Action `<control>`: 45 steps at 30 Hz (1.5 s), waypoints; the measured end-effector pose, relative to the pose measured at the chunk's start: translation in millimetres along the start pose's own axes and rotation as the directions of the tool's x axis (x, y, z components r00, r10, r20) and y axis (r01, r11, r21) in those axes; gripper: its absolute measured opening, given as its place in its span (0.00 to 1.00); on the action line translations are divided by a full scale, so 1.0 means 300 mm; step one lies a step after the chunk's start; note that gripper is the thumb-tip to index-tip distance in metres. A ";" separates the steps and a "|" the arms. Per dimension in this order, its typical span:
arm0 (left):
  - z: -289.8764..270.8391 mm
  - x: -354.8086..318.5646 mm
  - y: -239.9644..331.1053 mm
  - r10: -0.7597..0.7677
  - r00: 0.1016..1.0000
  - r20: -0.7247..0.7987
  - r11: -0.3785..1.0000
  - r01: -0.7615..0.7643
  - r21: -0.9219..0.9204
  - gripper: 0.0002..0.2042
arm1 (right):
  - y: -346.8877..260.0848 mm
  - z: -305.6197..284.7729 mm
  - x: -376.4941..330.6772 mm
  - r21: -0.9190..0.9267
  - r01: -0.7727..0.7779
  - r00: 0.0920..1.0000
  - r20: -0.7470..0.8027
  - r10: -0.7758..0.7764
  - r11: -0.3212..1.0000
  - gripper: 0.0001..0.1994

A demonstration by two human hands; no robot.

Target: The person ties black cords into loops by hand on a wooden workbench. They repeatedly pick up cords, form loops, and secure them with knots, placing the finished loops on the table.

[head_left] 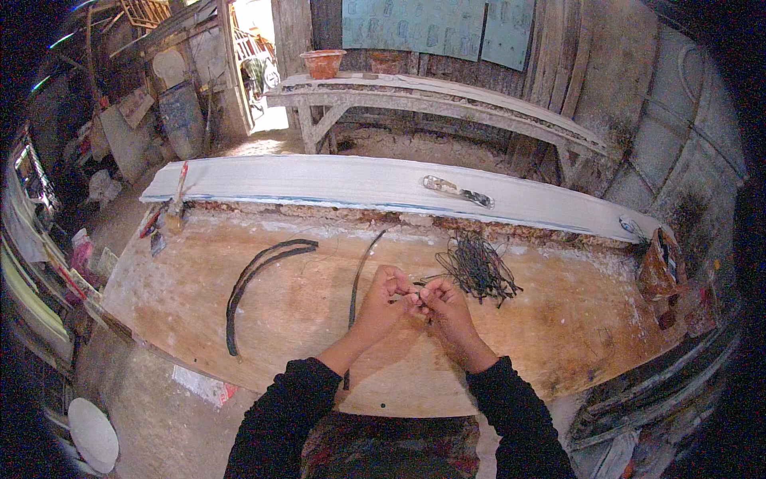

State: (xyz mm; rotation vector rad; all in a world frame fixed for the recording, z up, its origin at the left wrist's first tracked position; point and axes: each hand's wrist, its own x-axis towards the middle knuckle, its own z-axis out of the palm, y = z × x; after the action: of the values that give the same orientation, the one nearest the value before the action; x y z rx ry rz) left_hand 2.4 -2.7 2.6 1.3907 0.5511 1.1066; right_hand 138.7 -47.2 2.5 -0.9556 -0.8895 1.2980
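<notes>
Fingertips meeting, the left hand (pixel 386 302) and right hand (pixel 448 310) pinch a small dark piece (pixel 419 284) between them. Black cords (pixel 480 267) lie heaped just beyond the right hand; a black strip (pixel 356 286) passes beneath the left.

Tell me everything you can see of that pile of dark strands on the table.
The pile of dark strands is a loose tangle of many thin, blackish cords, perhaps string or rubber. Some curve; others end in straight tips toward the near right. It lies on the wooden table, beyond and right of the right hand. Whether any strand touches that hand is unclear.
</notes>
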 end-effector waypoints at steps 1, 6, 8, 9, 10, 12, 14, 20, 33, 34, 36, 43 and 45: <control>0.002 0.000 0.001 -0.024 1.000 -0.008 0.999 0.024 -0.021 0.17 | 0.001 0.000 0.001 -0.001 0.024 1.000 -0.015 -0.024 1.000 0.06; -0.011 -0.001 0.002 -0.089 0.996 -0.017 0.991 0.087 -0.105 0.20 | -0.014 0.010 -0.008 -0.334 0.156 0.976 -0.095 -0.198 0.930 0.04; -0.015 -0.001 -0.005 -0.106 0.994 -0.031 0.986 0.101 -0.134 0.21 | -0.001 0.011 -0.012 -0.447 0.220 0.951 -0.099 -0.292 0.867 0.04; -0.016 0.001 -0.009 -0.116 0.992 -0.039 0.984 0.109 -0.143 0.21 | 0.006 0.009 -0.013 -0.458 0.224 0.948 -0.102 -0.302 0.860 0.04; -0.016 0.002 -0.009 -0.126 0.991 -0.047 0.981 0.117 -0.153 0.21 | 0.014 0.006 -0.011 -0.470 0.229 0.945 -0.105 -0.311 0.853 0.04; -0.016 0.001 -0.007 -0.134 0.990 -0.054 0.978 0.123 -0.171 0.22 | 0.019 0.005 -0.011 -0.475 0.239 0.941 -0.102 -0.323 0.847 0.04; -0.014 -0.001 -0.001 -0.119 0.991 -0.059 0.979 0.107 -0.171 0.22 | 0.012 0.008 -0.015 -0.465 0.253 0.940 -0.090 -0.330 0.848 0.04; 0.014 -0.025 0.039 0.037 0.997 -0.062 0.986 -0.026 0.163 0.20 | 0.008 0.003 -0.017 -0.515 0.239 0.941 -0.087 -0.328 0.823 0.06; 0.039 -0.041 0.094 0.098 0.994 -0.049 0.914 -0.071 0.398 0.21 | -0.025 0.032 -0.040 -0.689 0.285 0.934 0.045 -0.354 0.666 0.04; 0.044 -0.038 0.099 0.120 0.992 -0.039 0.893 -0.091 0.442 0.21 | -0.005 0.017 -0.035 -0.639 0.269 0.946 0.034 -0.324 0.720 0.04; 0.030 -0.031 0.056 0.060 0.997 -0.044 0.961 -0.046 0.273 0.20 | 0.004 0.016 -0.034 -0.527 0.235 0.966 0.036 -0.255 0.817 0.04; -0.001 -0.015 -0.028 0.088 0.996 0.009 0.995 -0.088 0.055 0.10 | -0.056 0.052 -0.048 -0.018 -0.078 0.993 0.092 0.080 0.997 0.02; -0.009 -0.010 -0.039 0.050 0.999 0.014 0.991 -0.052 0.123 0.06 | -0.059 0.044 -0.048 0.029 -0.137 0.985 0.105 0.133 0.990 0.01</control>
State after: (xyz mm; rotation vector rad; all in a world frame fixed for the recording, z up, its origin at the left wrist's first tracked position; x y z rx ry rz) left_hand 2.1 -2.0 -9.6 1.5247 0.5871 1.1207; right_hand 131.8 -61.2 23.6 -0.9404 -0.8891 1.4859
